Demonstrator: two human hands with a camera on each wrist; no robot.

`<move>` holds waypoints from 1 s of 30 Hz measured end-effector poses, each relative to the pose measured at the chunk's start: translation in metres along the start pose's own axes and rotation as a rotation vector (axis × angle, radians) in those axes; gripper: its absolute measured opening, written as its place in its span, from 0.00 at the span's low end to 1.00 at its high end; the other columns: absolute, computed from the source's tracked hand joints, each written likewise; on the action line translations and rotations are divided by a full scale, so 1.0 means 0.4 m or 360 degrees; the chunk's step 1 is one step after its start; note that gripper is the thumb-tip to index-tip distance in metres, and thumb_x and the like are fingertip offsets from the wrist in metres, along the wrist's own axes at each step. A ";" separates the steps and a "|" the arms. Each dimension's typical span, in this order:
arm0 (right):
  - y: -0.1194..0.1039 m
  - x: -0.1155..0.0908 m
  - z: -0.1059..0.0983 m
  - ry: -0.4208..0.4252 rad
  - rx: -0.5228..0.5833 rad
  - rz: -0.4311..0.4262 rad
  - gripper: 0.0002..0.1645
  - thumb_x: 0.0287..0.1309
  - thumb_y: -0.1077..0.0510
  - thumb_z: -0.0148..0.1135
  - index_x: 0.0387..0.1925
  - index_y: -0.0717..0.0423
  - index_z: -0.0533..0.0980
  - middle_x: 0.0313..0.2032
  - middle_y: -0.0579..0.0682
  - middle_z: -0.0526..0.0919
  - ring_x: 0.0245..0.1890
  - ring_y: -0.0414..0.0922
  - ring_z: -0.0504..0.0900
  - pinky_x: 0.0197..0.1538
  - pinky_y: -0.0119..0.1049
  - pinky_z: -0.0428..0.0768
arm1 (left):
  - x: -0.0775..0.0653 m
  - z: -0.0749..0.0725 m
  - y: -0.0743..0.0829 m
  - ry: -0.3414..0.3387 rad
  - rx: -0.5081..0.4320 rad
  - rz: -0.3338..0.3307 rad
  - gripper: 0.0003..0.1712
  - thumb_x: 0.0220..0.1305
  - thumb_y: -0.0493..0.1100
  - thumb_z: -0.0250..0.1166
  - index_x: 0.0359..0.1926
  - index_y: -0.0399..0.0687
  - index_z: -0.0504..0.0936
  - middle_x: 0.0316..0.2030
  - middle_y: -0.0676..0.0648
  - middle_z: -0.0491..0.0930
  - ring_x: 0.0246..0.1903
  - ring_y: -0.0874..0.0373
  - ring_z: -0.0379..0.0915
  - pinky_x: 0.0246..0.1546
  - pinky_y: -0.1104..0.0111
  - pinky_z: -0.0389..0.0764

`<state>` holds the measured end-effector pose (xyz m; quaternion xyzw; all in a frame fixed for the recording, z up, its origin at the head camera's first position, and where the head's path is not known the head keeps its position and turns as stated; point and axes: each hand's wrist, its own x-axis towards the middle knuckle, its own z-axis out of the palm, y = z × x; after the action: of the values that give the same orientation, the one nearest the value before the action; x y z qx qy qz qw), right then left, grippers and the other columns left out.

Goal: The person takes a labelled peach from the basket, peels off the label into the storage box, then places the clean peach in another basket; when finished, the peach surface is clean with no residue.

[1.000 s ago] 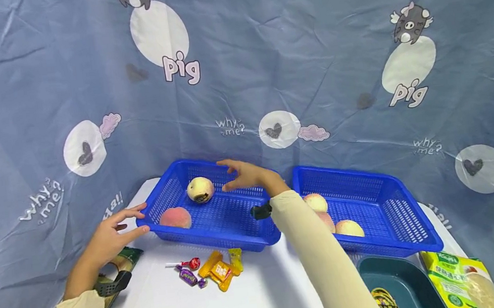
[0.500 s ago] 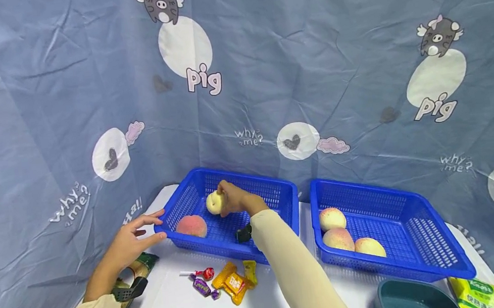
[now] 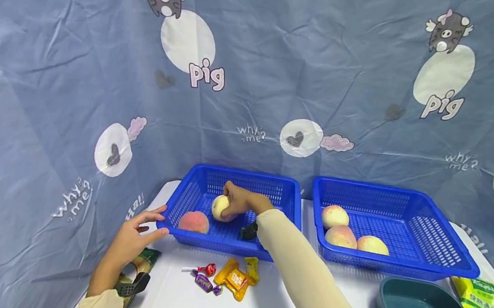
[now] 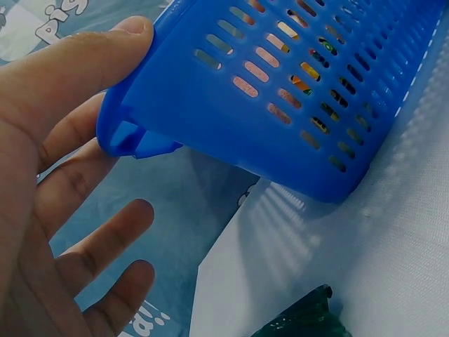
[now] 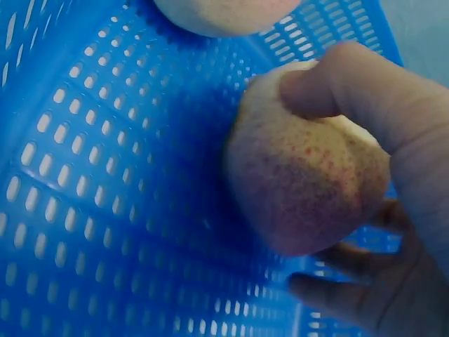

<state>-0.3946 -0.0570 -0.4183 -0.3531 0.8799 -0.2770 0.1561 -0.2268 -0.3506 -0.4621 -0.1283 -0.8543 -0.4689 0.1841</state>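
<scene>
My right hand [image 3: 241,199] grips a pale yellow peach [image 3: 220,208] inside the left blue basket [image 3: 235,247]. In the right wrist view, the thumb lies over the top of this red-speckled peach [image 5: 309,172], with the other fingers round its far side. A pinker peach [image 3: 193,222] rests to its left, in the basket's front left corner. At the left end my left hand [image 3: 130,241] pinches the basket's rim. The left wrist view shows the thumb on one side of the rim [image 4: 151,84] and fingers behind it, with two lower fingers off the basket.
A second blue basket [image 3: 401,264] with several peaches [image 3: 341,237] stands to the right. Wrapped sweets [image 3: 236,279] and a red lollipop [image 3: 210,269] lie in front. A dark green tray [image 3: 420,293] and a yellow Knorr bag [image 3: 487,292] sit front right. A patterned curtain [image 3: 238,73] hangs behind.
My right hand has gone from hovering open over the left basket to gripping the pale peach, which is now turned and slightly shifted. My left hand stays at the rim. The head view has shifted.
</scene>
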 end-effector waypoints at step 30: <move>-0.040 -0.712 -0.100 -0.0137 -0.0182 -0.0359 0.34 0.38 0.54 0.80 0.47 0.43 0.69 0.40 0.38 0.77 0.39 0.35 0.78 0.41 0.31 0.80 | 0.006 -0.005 0.032 -0.0016 0.0015 -0.0043 0.15 0.63 0.41 0.73 0.50 0.44 0.83 0.63 0.44 0.76 0.56 0.81 0.64 0.46 0.57 0.73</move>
<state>-0.2050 0.1505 -0.3542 -0.4696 0.8415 -0.2267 0.1412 -0.2237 -0.3453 -0.4504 -0.1182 -0.8590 -0.4667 0.1741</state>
